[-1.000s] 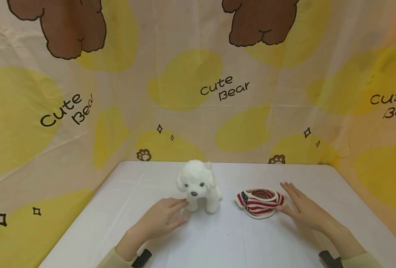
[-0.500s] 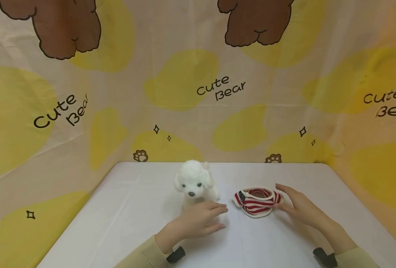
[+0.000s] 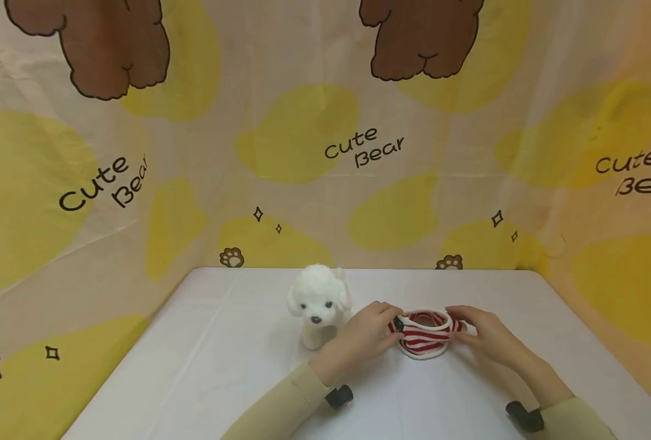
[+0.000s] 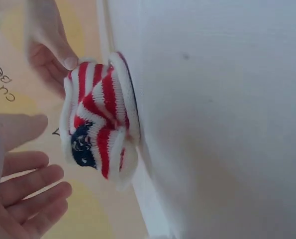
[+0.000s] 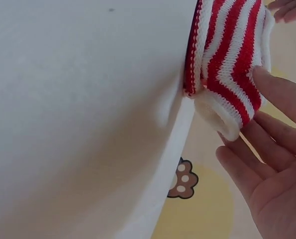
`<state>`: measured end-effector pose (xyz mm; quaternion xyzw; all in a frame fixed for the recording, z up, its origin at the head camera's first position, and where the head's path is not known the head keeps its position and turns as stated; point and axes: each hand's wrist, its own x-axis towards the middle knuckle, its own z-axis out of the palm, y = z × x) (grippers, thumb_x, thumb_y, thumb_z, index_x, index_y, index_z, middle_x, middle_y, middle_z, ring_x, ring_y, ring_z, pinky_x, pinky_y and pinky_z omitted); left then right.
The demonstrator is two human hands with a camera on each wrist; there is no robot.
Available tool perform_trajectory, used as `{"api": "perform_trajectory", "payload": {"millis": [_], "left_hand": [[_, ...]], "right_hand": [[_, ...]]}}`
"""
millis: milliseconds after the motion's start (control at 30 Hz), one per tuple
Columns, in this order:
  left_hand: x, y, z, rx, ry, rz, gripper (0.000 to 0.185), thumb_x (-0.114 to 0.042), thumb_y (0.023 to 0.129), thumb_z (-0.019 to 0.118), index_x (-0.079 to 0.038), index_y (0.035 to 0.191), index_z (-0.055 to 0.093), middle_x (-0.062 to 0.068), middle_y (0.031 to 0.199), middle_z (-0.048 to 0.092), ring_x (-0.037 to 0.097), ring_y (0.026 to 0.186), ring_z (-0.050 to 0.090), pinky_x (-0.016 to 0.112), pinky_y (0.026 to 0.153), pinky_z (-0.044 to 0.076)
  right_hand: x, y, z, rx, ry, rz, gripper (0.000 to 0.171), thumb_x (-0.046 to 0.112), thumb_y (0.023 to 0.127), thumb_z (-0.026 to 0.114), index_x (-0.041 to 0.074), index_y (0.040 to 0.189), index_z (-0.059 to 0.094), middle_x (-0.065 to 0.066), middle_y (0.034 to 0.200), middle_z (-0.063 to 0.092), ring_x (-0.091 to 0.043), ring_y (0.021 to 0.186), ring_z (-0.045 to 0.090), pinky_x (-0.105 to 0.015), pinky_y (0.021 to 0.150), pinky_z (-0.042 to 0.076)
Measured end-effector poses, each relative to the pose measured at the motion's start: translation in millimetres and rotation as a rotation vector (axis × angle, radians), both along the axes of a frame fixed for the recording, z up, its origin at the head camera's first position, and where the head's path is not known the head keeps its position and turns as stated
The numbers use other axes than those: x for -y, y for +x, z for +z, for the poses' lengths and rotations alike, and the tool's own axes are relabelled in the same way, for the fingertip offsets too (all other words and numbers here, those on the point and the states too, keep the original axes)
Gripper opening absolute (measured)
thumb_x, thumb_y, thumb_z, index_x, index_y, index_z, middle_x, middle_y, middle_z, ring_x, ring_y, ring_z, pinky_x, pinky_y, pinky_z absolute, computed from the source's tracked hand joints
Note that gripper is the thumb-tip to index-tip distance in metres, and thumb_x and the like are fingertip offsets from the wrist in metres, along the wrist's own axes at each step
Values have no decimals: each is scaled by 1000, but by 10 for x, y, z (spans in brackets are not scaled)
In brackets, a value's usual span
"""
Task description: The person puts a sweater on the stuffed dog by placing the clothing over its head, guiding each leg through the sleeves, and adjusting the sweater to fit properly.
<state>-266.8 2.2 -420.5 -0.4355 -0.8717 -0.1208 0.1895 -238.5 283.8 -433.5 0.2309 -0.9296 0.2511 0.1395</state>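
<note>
A small red-and-white striped knitted sweater (image 3: 426, 338) with a dark blue patch stands on the white table, its white-rimmed opening upward. My right hand (image 3: 492, 339) pinches its right sleeve; in the right wrist view the thumb (image 5: 279, 92) lies on the striped knit and the fingers are behind it. At the opposite side, my left hand (image 3: 366, 333) reaches to the sleeve by the blue patch. The left wrist view shows the left fingers (image 4: 33, 186) spread and a narrow gap between them and the sweater (image 4: 100, 109). A white plush dog (image 3: 318, 299) stands left of the sweater, partly behind my left hand.
The white table (image 3: 220, 366) ends at a cloth backdrop (image 3: 303, 201) with yellow patches, brown bears and lettering. Dark cameras (image 3: 340, 396) are strapped at both wrists.
My left hand has moved right, from beside the plush dog, across its front, to the sweater's left sleeve. My right hand has closed in on the right sleeve. Dog and sweater stay in place.
</note>
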Motion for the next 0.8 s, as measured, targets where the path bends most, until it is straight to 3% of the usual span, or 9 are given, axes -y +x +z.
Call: {"api": "perform_trajectory", "payload": {"millis": [233, 333, 500, 800], "left_hand": [[-150, -134, -32, 217, 18, 145, 39, -30, 89, 64, -11, 123, 59, 2, 114, 64, 15, 107, 59, 24, 92, 47], [-194, -182, -56, 315, 52, 168, 37, -29, 89, 65, -10, 120, 61, 3, 108, 66, 12, 96, 60, 22, 84, 49], [-228, -219, -103, 445, 102, 183, 31, -25, 87, 67, -11, 115, 64, -1, 98, 67, 3, 75, 53, 16, 66, 44], [-212, -210, -167, 578, 275, 155, 16, -8, 85, 67, -8, 101, 66, -2, 86, 69, 3, 78, 58, 14, 66, 46]], "right_hand": [[0, -39, -4, 47, -8, 13, 35, 4, 80, 71, 1, 114, 64, -7, 108, 68, -29, 100, 65, -42, 85, 52], [-3, -46, -7, 58, -10, 13, 35, 2, 79, 71, 1, 113, 64, -8, 108, 68, -29, 100, 65, -40, 84, 53], [5, -52, -8, 90, -17, 8, 32, 1, 79, 71, 1, 110, 65, -8, 105, 69, -28, 96, 66, -37, 80, 55], [15, -31, -26, 65, -40, -9, 27, 2, 78, 73, 5, 105, 68, -3, 97, 71, -11, 86, 66, -28, 73, 56]]}}
